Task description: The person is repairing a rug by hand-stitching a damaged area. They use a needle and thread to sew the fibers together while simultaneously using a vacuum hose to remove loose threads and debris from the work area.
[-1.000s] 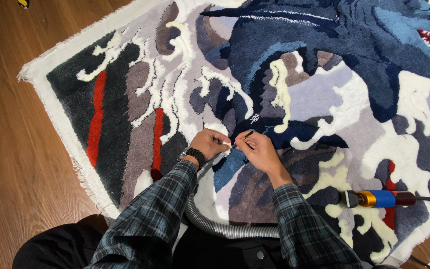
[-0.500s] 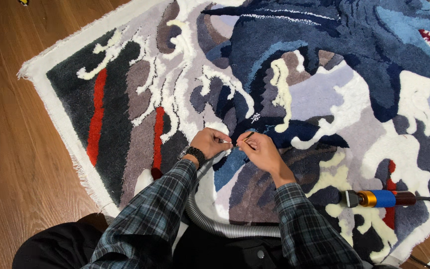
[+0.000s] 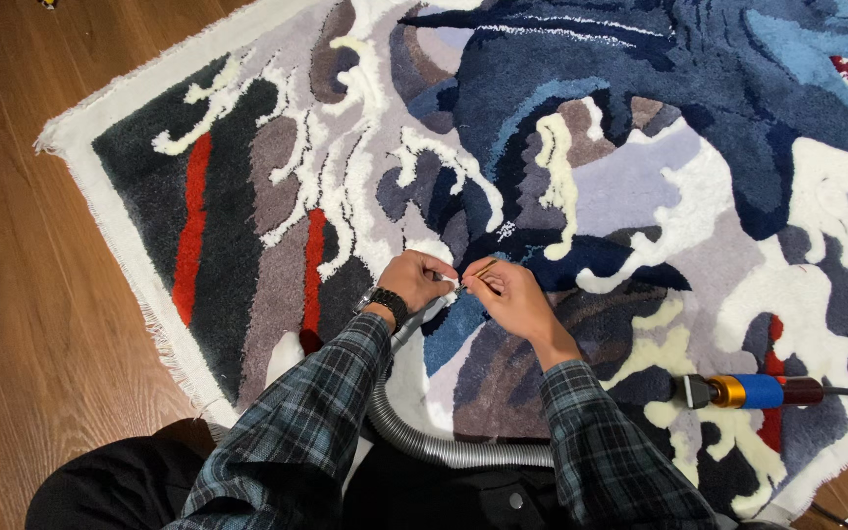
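Left hand point(image 3: 418, 279): fingers pinched on the rug's pile.
Right hand point(image 3: 508, 294): closed on a thin stick point(image 3: 484, 269).
Rug point(image 3: 640, 196): flat on wooden floor point(image 3: 31, 324).
Hose point(image 3: 444, 447): beneath forearms.

Thick tufted wool-like rug in blue, grey, white, red point(image 3: 640, 196): shaggy, matt pile. Brown plank wood floor point(image 3: 31, 324): smooth, slight sheen. Ribbed grey plastic hose point(image 3: 444, 447): semi-glossy. Plaid flannel cloth sleeves point(image 3: 306, 422): soft, matt.

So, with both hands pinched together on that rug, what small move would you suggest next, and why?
Probably snip the pinched tuft: the left hand pinches white pile on the rug, and the right hand holds a thin tool, likely small scissors, right at it.
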